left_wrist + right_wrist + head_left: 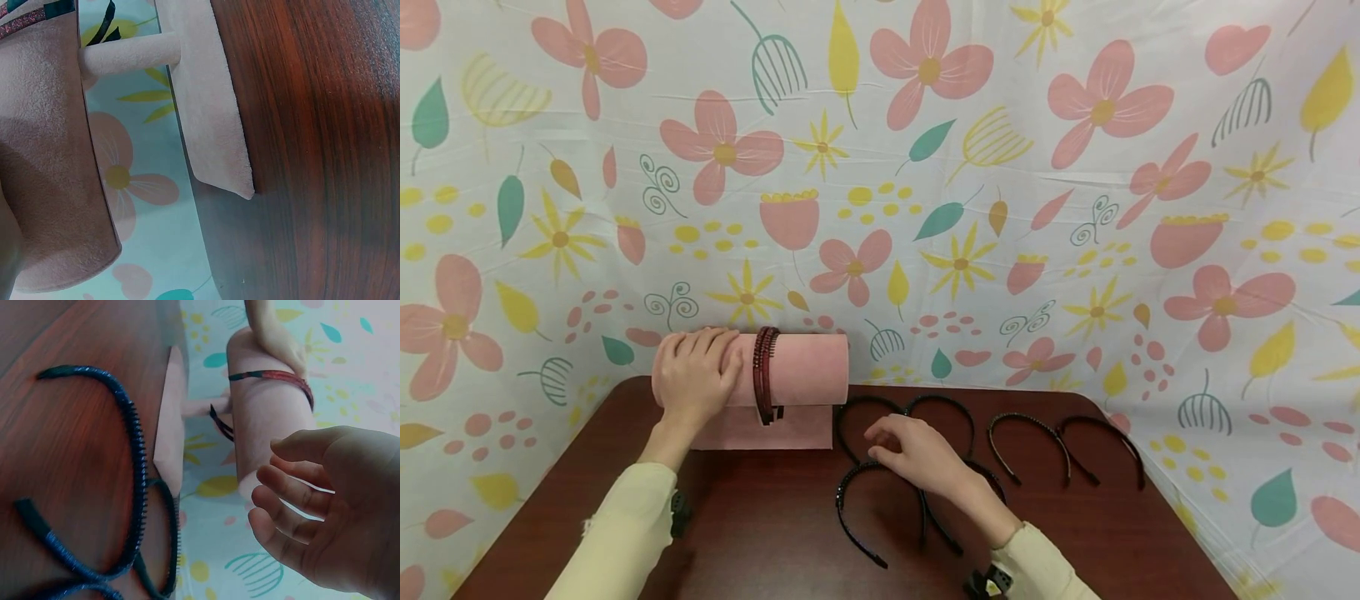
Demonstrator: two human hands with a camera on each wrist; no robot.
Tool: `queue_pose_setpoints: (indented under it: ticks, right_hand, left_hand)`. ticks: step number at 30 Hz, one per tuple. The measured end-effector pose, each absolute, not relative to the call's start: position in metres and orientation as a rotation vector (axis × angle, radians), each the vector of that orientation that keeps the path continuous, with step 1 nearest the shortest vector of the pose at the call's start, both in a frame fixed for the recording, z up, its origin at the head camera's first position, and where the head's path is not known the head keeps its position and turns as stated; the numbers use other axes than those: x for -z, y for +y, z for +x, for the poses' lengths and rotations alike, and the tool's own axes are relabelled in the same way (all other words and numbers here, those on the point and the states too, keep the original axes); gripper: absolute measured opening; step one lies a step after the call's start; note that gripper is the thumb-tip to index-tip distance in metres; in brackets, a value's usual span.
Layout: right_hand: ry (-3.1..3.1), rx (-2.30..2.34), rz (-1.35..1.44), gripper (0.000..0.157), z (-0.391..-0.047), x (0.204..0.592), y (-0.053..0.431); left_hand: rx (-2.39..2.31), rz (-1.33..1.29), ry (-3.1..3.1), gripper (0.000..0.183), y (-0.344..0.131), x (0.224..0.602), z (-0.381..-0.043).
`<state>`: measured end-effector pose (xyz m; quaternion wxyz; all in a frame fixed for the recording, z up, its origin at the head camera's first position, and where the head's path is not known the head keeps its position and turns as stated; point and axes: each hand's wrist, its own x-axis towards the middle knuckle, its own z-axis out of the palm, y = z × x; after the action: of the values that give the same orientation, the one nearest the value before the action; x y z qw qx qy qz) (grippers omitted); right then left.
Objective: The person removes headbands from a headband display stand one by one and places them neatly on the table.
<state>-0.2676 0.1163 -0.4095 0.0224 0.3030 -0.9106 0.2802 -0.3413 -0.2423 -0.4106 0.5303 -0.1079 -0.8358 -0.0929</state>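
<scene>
"Cream-sleeved, the right hand (917,454) is hovering, loosely curved and empty, right of the pink roll (812,371); the left hand (694,379) is resting, fingers laid over the roll's left end."

"And beyond?"

"Dark headbands (137,444) are lying right of the roll, nearer the right hand (it's masking parts); red headbands (761,375) are straddling the roll's left-to-right long axis, their far side hiding."

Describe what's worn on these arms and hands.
The left sleeve and right sleeve are pale yellow. A small black device sits at each cuff; the right device shows a pale spot. The left hand and right hand are bare.
</scene>
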Motion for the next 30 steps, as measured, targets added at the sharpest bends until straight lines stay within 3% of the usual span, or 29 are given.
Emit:
queue_pose_setpoints:
  ticks: [30]
  right_hand:
    - [-2.568, -0.858, 0.978, 0.025, -0.285, 0.377, 0.041]
  left_hand:
    - [0.225, -0.258, -2.0, 0.042, -0.241, 0.41, -0.341]
